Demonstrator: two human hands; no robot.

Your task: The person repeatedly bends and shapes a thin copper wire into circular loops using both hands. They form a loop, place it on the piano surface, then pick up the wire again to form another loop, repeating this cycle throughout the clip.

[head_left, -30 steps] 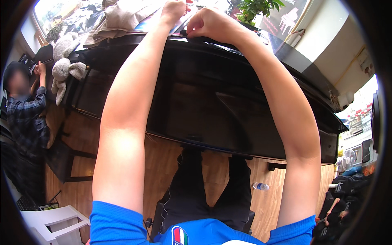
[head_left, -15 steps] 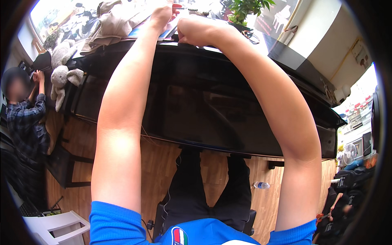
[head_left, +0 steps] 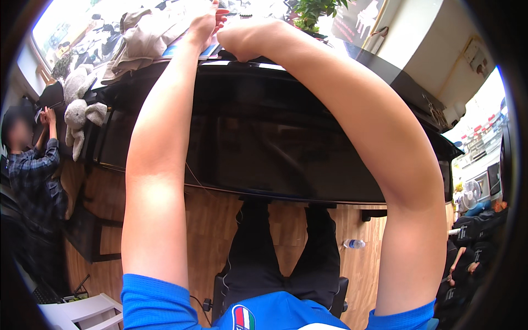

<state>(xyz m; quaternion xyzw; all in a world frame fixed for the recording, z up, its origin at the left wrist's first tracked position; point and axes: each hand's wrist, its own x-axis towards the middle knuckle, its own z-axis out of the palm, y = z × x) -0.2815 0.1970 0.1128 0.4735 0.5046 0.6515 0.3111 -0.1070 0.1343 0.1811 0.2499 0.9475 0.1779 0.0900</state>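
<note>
Both my arms reach forward over a glossy black cabinet [head_left: 264, 143] that looks like an upright piano. At its far top edge, my left hand [head_left: 206, 25] is raised beside a blue-and-white booklet or sheet [head_left: 209, 52]. Its fingers point right, spread a little apart, and I see nothing held in them. Just to the right, my right hand [head_left: 237, 43] bends sharply at the wrist at the cabinet's edge. Its fingers are mostly hidden behind the hand, so what it touches or holds does not show.
Beige cloth [head_left: 146, 41] lies left of my hands. A potted plant [head_left: 319, 14] stands to their right. Grey plush toys [head_left: 82, 113] sit at the cabinet's left end, near a person in a plaid shirt [head_left: 36, 168]. A plastic bottle [head_left: 354, 243] lies on the wooden floor.
Both hands have shifted slightly left in the picture, along with the cabinet, plant and cloth. My right elbow has swung a little outward to the right.
</note>
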